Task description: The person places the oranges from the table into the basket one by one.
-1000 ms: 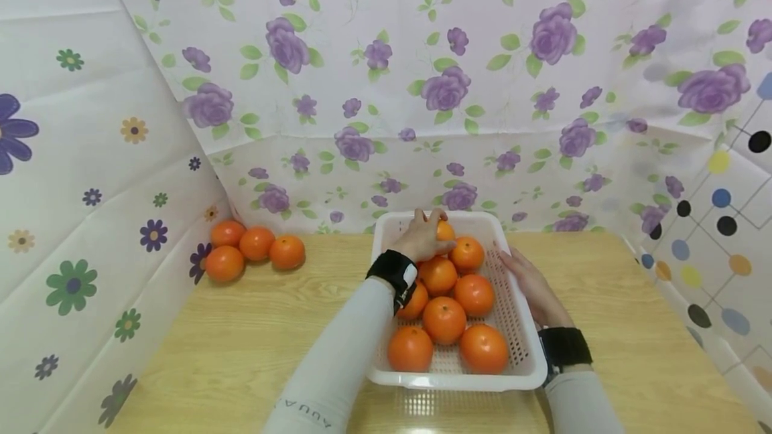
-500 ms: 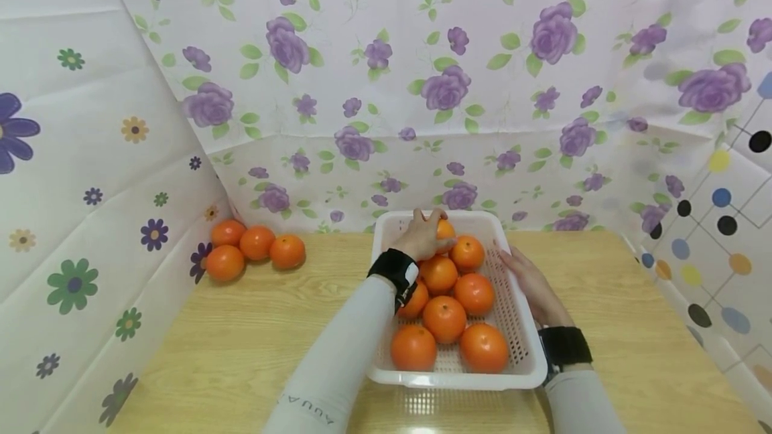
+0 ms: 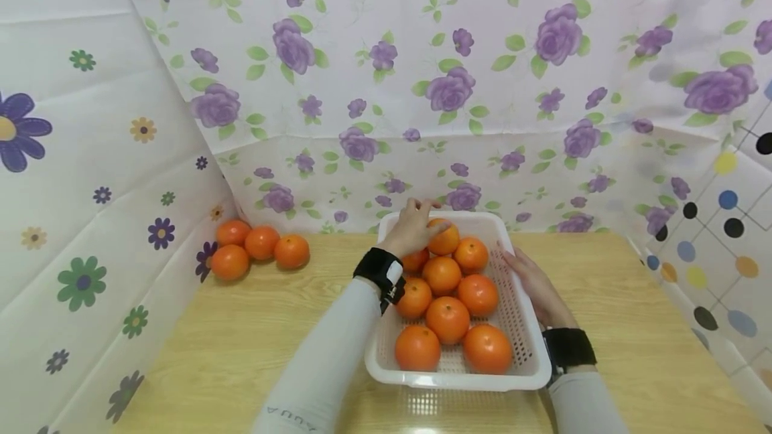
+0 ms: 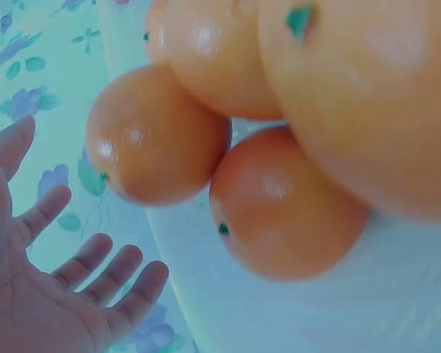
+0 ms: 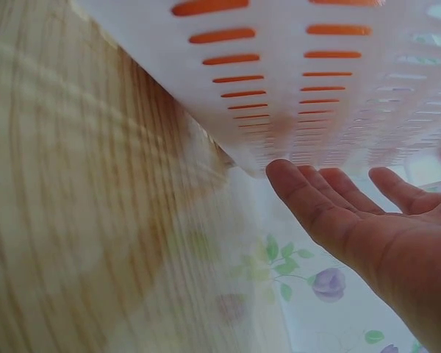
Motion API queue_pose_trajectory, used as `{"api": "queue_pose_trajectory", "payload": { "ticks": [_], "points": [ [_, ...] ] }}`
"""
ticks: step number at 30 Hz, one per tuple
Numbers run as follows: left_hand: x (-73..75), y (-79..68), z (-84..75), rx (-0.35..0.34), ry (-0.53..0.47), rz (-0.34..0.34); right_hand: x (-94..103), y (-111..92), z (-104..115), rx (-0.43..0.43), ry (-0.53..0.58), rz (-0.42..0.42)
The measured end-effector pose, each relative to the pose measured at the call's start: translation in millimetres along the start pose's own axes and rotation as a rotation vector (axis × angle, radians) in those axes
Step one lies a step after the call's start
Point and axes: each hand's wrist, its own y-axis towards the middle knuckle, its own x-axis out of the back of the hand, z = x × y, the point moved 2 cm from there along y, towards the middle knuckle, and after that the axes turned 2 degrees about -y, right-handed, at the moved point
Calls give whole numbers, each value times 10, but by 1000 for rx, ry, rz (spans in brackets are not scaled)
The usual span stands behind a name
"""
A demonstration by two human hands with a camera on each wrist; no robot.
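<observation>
We've got nine oranges [image 3: 447,320] in the basket [image 3: 458,381], beside and nearer than our left hand [image 3: 413,226], spread and empty; four strays [image 3: 262,242] left well leftward. Our right hand [image 3: 539,290], straight-fingered, maybe touches the basket's side, hard to tell.

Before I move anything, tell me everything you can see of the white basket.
The white basket, apparently plastic, is rectangular with rounded corners, a smooth rim and perforated walls and floor. It stands open side up on the wood-grained table, holding nine visible orange fruits. The right hand lies along its right wall, contact unclear; the left hand is over its far left part.
</observation>
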Motion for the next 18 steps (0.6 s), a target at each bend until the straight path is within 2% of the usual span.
{"api": "queue_pose_trajectory", "payload": {
  "ticks": [6, 10, 13, 18],
  "points": [
    [166, -65, -15, -53, -34, -50, 4, 8, -10, 9, 12, 0],
    [321, -177, 30, -82, -84, -144, -9, 25, -32, 7, 18, 3],
    [418, -246, 93, -83, -130, -189, -7, 34, -45, 5, 22, 9],
    [490, -310, 138, -85, -197, -205, -12, 25, -39, 15, 20, 18]
  ]
}}
